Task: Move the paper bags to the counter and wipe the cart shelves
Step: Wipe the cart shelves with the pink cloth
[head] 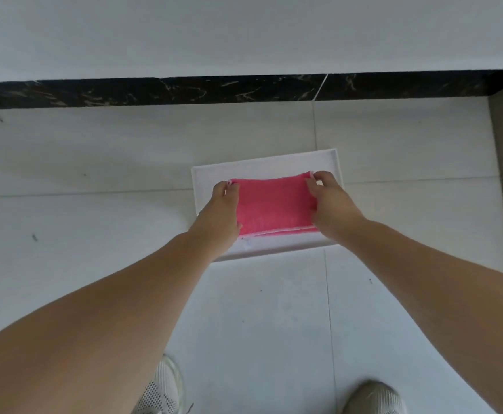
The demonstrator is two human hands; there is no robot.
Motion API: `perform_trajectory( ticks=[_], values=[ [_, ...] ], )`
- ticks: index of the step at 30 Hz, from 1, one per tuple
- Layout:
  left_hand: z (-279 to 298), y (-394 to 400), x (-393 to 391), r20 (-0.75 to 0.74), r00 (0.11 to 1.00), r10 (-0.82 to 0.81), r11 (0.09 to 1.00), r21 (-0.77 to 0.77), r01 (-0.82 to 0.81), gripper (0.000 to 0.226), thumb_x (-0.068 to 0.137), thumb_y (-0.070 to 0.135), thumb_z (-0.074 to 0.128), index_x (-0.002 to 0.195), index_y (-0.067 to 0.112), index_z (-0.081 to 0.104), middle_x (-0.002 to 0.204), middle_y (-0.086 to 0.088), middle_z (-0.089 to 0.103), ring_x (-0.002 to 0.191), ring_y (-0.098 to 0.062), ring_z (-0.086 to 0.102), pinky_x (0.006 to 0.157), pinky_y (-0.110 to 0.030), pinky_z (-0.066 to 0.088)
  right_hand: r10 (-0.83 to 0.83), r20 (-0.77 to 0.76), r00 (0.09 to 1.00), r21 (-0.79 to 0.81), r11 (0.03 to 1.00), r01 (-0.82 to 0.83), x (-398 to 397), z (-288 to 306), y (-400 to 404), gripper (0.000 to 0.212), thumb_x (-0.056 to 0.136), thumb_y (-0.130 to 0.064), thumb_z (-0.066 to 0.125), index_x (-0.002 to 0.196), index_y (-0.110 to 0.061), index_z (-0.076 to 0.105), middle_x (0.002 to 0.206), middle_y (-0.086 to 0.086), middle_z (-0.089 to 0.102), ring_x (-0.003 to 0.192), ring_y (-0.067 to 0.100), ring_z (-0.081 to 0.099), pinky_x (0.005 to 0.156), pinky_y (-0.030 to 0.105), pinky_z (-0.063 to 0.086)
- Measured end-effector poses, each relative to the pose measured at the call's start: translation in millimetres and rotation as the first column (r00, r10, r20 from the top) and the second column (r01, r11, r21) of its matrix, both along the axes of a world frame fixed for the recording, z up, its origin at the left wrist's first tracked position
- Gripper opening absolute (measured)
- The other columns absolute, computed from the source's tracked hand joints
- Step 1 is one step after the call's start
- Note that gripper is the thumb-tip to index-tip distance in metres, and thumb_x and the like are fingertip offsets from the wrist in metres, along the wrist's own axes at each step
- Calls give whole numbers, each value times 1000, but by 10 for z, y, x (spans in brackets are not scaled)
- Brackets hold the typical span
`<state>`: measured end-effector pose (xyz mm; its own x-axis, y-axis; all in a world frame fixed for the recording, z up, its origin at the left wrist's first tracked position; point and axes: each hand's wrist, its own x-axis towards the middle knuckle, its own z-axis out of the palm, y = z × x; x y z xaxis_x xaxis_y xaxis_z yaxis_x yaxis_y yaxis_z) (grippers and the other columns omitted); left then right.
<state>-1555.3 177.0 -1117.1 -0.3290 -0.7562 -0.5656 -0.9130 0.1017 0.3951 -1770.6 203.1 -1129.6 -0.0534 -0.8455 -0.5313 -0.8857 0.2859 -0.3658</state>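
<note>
Your left hand [222, 204] pinches the left edge of the pink cloth [274, 204], fingers curled over its far left corner. Your right hand [329, 201] grips the opposite edge, thumb and fingers closed on the far right corner. The cloth is folded into a rectangle and stretched flat between your hands, a pale hem showing along the side nearest you. Directly beneath both hands sits the white cart shelf [262, 164], a shallow tray with a raised rim; whether the cloth touches it or is held just above cannot be told. Beyond your fingertips lies pale tiled floor [94, 162], then a black marble baseboard [184, 91] under a white wall. Behind your wrists, two light sneakers [376, 397] stand on the tiles.
</note>
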Motion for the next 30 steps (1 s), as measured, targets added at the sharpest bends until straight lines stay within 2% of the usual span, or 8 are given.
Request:
perform_trajectory(
  ticks=[2,5,7,9,12,15,20,30],
  values=[
    [-270,-25,28,23,1000,2,1000,-4,-2,73,89,9,57,149,8,15,152,-11,11,113,-33,54,95,-36,45,52,-23,998,-13,999,-52,38,-274,-31,42,97,-14,42,138,-21,36,112,10,53,86,25,57,64,26,38],
    [-546,-38,46,76,997,1,1000,2,-1,72,89,8,56,148,7,15,151,-12,11,111,-34,54,93,-36,45,122,-168,978,-63,989,-134,50,-564,-62,31,100,-38,32,129,-31,36,77,4,53,64,23,52,55,38,40],
    [-622,-47,54,165,986,-19,999,-43,26,72,87,17,63,146,10,23,149,-10,13,118,-32,45,94,-40,45,187,-196,963,1,982,-191,68,-631,-79,38,98,-30,38,136,-24,34,103,9,53,83,27,54,71,43,49],
    [-616,-64,64,262,962,-72,986,-128,109,72,83,31,68,142,12,31,149,-10,14,123,-31,36,94,-40,43,194,-225,955,73,981,-182,83,-600,-94,57,92,-13,50,144,-13,27,141,13,27,114,31,42,89,40,47],
    [-499,-106,47,348,928,-130,968,-159,195,77,80,46,67,141,13,33,149,-11,15,126,-31,32,100,-39,35,218,-293,931,125,974,-189,59,-446,-136,67,87,-8,55,146,-17,25,150,16,8,126,35,31,97,43,43],
    [-199,-180,-19,334,933,-131,966,-168,196,77,86,50,58,145,13,26,150,-9,20,134,-30,26,109,-39,26,170,-242,955,168,977,-131,4,-135,-183,70,89,-9,56,149,-23,21,157,12,-1,139,35,20,105,46,36],
    [767,-322,-119,227,957,-179,956,-190,224,69,92,45,50,146,12,24,154,-10,21,143,-28,16,118,-41,15,74,-164,984,135,990,-52,-55,852,-212,72,95,-20,54,152,-21,10,160,6,-4,148,23,2,115,40,22],
    [3760,-285,-450,-7,913,-408,873,-294,388,46,94,31,47,136,16,41,136,-2,48,124,-22,45,102,-33,36,-217,-118,969,41,974,223,-119,4003,358,56,98,-26,43,149,-22,22,154,-3,28,138,19,33,112,35,31]
  ],
)
